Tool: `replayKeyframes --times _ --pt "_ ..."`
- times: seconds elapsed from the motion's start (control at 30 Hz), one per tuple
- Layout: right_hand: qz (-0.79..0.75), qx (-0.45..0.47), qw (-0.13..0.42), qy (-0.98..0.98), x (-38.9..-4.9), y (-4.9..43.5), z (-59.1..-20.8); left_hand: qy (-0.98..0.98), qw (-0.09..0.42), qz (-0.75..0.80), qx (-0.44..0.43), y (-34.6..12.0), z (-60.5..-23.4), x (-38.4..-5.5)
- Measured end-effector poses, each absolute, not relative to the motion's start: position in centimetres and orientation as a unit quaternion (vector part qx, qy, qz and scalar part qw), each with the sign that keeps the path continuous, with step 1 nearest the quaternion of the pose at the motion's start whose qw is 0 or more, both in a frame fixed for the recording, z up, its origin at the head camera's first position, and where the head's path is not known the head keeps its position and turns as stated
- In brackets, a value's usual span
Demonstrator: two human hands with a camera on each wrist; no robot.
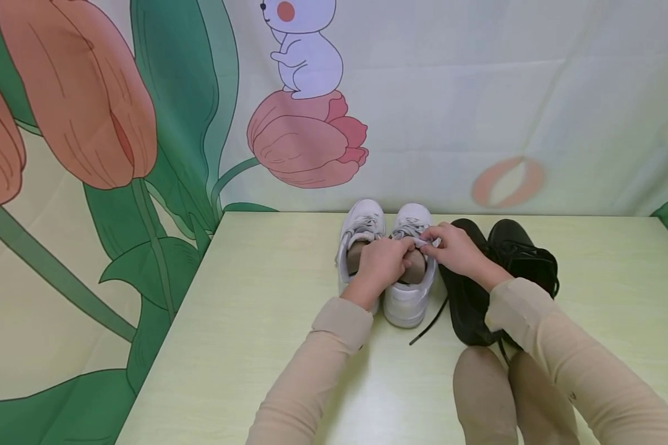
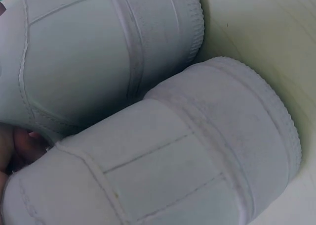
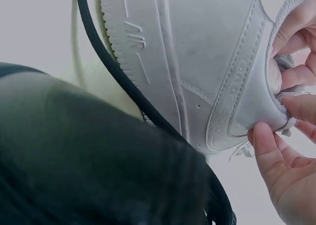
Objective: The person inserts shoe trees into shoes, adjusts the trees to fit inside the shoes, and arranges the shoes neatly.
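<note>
- I find the white lace-up sneaker upright on the pale wood-grain tabletop, toe towards the floral backdrop, heel towards the wearer of my cameras.
- Its upper reads white with stitched panel seams; in my right wrist view the midsole carries raised "AIR" lettering and a ridged lower edge. I cannot read the heel panel's marking for certain.
- In my left wrist view I note faint greyish scuffing along the heel band.
- I observe pale laces over the instep and a tan interior within the opening.
- Left hand: reaches over the heel side, fingers curled and grasping the sneaker at the front of its opening; the exact layer gripped I cannot tell.
- Right hand: comes from the outer side, thumb against the collar, fingertips pinching the rim near the laces.
- I record a matching sneaker just beside it on the left, upright and parallel.
- I log black lace-up shoes on the right, a loose black lace trailing behind the white heel.
</note>
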State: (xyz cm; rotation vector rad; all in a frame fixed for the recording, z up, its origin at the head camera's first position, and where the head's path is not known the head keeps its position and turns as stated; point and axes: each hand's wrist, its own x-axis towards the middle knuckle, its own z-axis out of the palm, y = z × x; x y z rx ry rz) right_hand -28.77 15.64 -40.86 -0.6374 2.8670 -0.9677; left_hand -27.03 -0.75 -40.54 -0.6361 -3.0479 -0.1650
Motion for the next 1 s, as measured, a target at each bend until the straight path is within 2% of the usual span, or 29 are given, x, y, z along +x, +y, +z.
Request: replayKeyframes --times 0.63,0.73,0.9,1.0 --pt "-0.312 -0.204 0.017 0.928 -28.58 15.37 -40.85 -0.977 -0.004 -0.057 -0.207 -0.95 -40.68 -26.80" --pt "-0.308 -0.210 0.013 0.928 -28.68 15.49 -41.13 -0.978 0.024 -0.061 -0.197 -1.03 -40.85 -26.61" --pt "-0.304 -0.216 0.009 0.928 -28.85 15.66 -41.27 -0.976 0.098 -0.093 -0.173 -1.20 -40.95 -26.42" --pt "-0.302 -0.211 0.012 0.930 -28.88 15.70 -41.25 -0.974 0.119 -0.098 -0.166 -1.20 -40.93 -26.42"
